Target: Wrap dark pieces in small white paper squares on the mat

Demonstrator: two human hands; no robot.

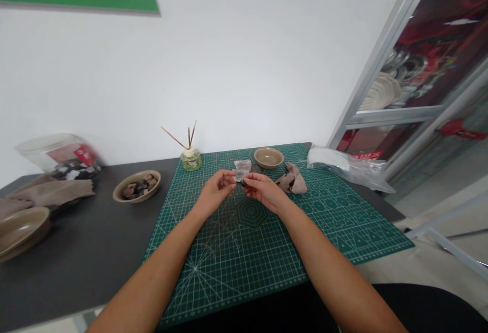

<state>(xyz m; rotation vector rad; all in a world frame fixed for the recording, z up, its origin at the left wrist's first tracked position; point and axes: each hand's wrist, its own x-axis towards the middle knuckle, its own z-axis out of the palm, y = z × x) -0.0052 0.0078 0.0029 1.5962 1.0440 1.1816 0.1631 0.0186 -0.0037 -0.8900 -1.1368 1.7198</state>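
Over the green cutting mat (224, 272), my right hand (263, 189) pinches a small dark piece (243, 183) between thumb and fingertips; its exact kind is too small to make out. My left hand (217, 190) is just beside it, thumb and index finger apart with nothing visible between them. Behind the fingertips lies a crumpled whitish wipe or tissue (243, 165) with grey smudges. A shallow tan bowl (269, 159) stands on the mat beyond my right hand. Right of that hand is a bunched brown cloth (295, 180) with dark patches.
To the left, a tan bowl (119, 195) holds several brown and dark chunks. Another bowl (41, 229), a brown cloth (61, 193) and a clear tub (41, 146) lie farther left. A reed diffuser (191, 160) stands near the wall; a plastic bag (346, 165) is at right.
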